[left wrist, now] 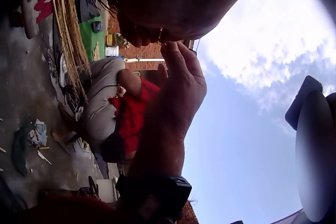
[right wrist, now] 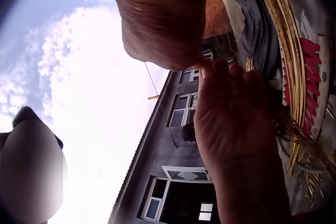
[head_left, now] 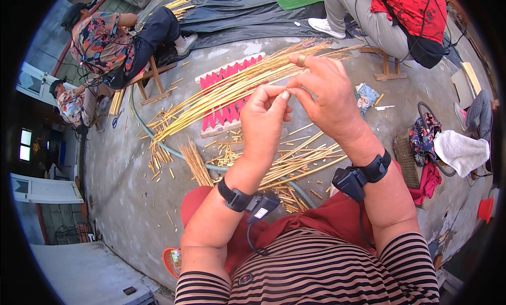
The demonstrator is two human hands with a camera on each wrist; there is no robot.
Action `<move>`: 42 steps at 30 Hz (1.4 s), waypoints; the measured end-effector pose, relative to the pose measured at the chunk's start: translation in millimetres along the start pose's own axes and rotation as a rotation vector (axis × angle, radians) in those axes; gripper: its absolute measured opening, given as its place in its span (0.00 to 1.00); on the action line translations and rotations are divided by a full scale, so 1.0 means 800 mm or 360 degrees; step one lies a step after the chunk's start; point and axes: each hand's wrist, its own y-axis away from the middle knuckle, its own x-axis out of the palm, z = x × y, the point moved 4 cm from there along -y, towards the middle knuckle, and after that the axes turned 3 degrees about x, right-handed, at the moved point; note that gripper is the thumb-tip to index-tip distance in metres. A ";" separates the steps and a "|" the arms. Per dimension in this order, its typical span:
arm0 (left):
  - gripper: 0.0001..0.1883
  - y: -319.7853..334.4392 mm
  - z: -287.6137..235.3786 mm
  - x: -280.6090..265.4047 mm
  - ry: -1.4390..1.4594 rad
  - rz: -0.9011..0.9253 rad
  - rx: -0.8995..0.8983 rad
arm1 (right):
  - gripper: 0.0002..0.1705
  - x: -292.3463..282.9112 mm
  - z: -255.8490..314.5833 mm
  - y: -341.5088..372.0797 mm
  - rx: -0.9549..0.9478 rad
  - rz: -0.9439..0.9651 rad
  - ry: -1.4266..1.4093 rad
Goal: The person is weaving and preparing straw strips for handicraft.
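In front of the chest, my left hand (head_left: 263, 115) and right hand (head_left: 328, 97) meet at the fingertips. Both hands pinch a small thin thing between thumb and finger; its kind cannot be told, as the fingers mostly hide it. A ring sits on a finger of the right hand. Below and beyond the hands, long straw-coloured stalks (head_left: 211, 102) with feathery ends lie across a white rack with pink zigzag strips (head_left: 230, 68). More loose stalks (head_left: 300, 165) lie on the ground under the forearms, among many short cut pieces (head_left: 226, 153).
A short brushy bundle (head_left: 196, 163) and a grey-green hose (head_left: 174, 151) lie near the knees. At the right are a bag (head_left: 425, 139) and a white towel (head_left: 461, 152). Other people sit on low wooden stools at the upper left and upper right. Black sheeting (head_left: 232, 15) covers the far ground.
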 end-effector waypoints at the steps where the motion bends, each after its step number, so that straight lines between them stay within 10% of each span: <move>1: 0.03 0.000 0.000 0.001 -0.0036 -0.0008 0.0002 | 0.04 0.000 0.000 0.000 -0.0006 -0.0004 0.0013; 15: 0.03 0.005 0.002 0.005 -0.0209 0.0016 -0.0066 | 0.08 0.013 -0.018 0.004 0.0271 -0.0025 0.0145; 21: 0.03 -0.011 -0.006 -0.017 0.0253 0.0040 -0.0281 | 0.03 0.006 -0.042 -0.001 0.0481 -0.0390 -0.0468; 28: 0.05 -0.038 -0.019 -0.064 0.0717 0.0217 -0.0392 | 0.05 0.052 -0.037 0.025 0.0948 0.0666 -0.0342; 34: 0.06 -0.046 -0.023 -0.087 0.0829 0.0256 -0.0335 | 0.06 0.085 0.003 0.043 0.0723 0.1122 -0.0067; 42: 0.05 -0.038 -0.034 -0.093 0.0842 0.0254 -0.0259 | 0.14 0.148 0.054 0.075 0.1109 0.1044 -0.1585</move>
